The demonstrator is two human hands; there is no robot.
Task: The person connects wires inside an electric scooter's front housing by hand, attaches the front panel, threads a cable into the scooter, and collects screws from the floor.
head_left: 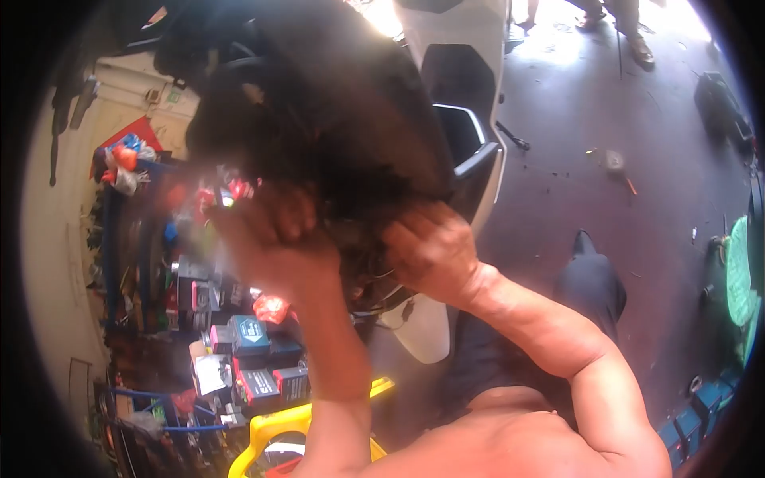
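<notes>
- Both hands up at the dark vehicle assembly [374,95], prob. part of a scooter or m/cycle; it fills the upper middle of the view, its lower edge right at the fingers, white bodywork [450,28] beside it.
- L hand [279,231] at the lower left edge, fingers curled, partly closed; motion blur, so can't tell what, if anything, it has hold of; best used as the steadying side, w/ firm but light pressure.
- R hand [430,243] close by on the other side, fingers bent inward and bunched; tips lost in shadow, grip can't be told; small finger moves suit this spot better than a pull from the elbow.
- Thin wires [386,276] show just below, between the wrists; leave them slack, route knuckles round them, and hold any plug by its body, never by the lead.
- White curved panel [422,334] hangs under the R hand; forearm should clear it, no leaning; scuffs or a cracked tab are the risk.
- V. dark in there; tilt head for light, feel for edges, ease off if anything binds.
</notes>
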